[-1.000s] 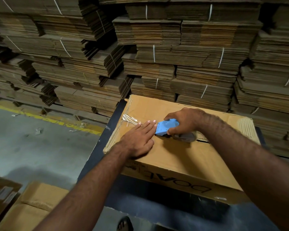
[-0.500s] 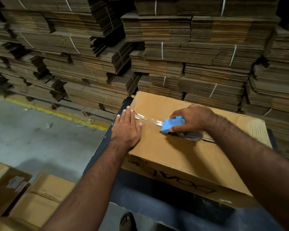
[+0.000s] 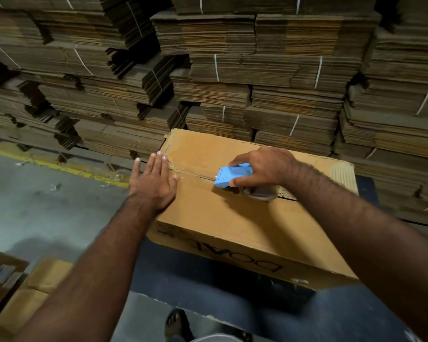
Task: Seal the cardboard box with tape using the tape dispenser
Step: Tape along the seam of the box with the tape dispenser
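Left hand has slid outward to the box end since a second ago, away from the dispenser; fingers flat and spread, pressing the tape start over the edge. Right hand grips the dispenser, fingers curled round it, on the seam mid-box. Laid tape lies between the two hands; open seam lies wrist-side of the grip. Risks: tape start peels if the left hand lifts early; strip wanders off the seam if the pull skews; wrinkles if tension drops.
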`<state>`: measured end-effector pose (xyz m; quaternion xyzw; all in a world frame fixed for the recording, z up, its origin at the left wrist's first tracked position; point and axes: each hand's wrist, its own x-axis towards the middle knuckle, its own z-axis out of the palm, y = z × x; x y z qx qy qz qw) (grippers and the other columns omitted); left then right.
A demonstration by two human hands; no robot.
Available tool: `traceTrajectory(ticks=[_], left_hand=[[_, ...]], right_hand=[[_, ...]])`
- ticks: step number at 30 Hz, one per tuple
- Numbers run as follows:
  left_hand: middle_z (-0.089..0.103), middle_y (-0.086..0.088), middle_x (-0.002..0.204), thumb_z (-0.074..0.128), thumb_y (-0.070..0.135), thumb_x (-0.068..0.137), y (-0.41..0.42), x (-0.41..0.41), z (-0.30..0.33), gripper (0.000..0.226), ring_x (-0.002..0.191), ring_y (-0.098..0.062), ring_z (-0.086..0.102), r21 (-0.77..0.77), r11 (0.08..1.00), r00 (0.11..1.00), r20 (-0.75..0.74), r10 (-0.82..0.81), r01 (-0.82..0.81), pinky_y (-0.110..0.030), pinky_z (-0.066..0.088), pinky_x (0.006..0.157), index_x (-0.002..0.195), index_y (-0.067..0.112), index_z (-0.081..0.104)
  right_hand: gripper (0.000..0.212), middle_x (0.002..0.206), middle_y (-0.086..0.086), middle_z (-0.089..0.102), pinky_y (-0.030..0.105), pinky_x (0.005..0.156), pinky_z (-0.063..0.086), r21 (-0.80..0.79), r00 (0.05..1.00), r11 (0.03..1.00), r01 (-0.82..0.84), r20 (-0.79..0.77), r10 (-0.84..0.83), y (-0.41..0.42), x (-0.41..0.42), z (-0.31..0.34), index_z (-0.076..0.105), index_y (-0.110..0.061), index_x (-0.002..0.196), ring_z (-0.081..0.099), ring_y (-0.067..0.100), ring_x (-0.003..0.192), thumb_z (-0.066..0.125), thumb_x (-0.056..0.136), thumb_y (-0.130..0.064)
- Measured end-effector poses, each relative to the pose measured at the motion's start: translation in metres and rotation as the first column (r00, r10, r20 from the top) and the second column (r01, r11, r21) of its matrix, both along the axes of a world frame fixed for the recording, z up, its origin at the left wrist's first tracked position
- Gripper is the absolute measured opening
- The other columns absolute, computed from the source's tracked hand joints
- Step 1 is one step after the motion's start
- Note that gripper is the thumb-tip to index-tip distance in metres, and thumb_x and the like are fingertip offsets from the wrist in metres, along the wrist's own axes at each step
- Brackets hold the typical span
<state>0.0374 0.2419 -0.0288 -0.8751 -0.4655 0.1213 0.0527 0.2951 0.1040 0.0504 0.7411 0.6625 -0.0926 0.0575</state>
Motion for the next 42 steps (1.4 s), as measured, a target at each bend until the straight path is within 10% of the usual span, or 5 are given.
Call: traceTrajectory(ticks=[22, 31, 42], left_hand=[[-0.015, -0.007, 0.164, 0.001, 0.054, 0.099, -0.008, -0.002, 0.0, 0.072, 0.15, -0.02, -0.017, 0.041, 0.999, 0.999, 0.041, -0.03, 0.029, -0.051, -0.013, 0.119, 0.156, 0.012, -0.008], [-0.017, -0.005, 0.164, 0.004, 0.059, 0.1, -0.095, 0.063, -0.005, 0.073, 0.151, -0.025, -0.014, -0.199, 0.9, 0.913, 0.216, -0.347, 0.389, -0.043, -0.003, 0.123, 0.156, 0.016, -0.009], [-0.012, -0.015, 0.164, 0.01, 0.066, 0.097, -0.115, 0.099, -0.003, 0.085, 0.152, -0.027, -0.009, -0.202, 0.868, 0.889, 0.174, -0.424, 0.453, -0.044, 0.002, 0.124, 0.157, 0.007, -0.004]], right_hand=[[0.075, 0.117, -0.014, 0.066, 0.035, 0.079, 0.052, -0.086, 0.984, 0.99, 0.108, 0.152, -0.094, -0.116, 0.089, 0.003, 0.049, -0.052, 0.134, 0.061, 0.016, 0.107, 0.039, 0.071, -0.092], [0.093, 0.113, -0.012, 0.067, 0.039, 0.08, 0.055, -0.124, 0.982, 0.981, 0.151, 0.131, -0.134, -0.113, 0.085, 0.001, 0.048, -0.053, 0.133, 0.06, 0.014, 0.1, 0.023, 0.056, -0.1], [0.076, 0.123, -0.009, 0.064, 0.041, 0.084, 0.052, -0.208, 0.976, 0.96, 0.188, 0.145, -0.16, -0.104, 0.085, 0.003, 0.046, -0.053, 0.134, 0.058, 0.018, 0.109, 0.042, 0.069, -0.092]])
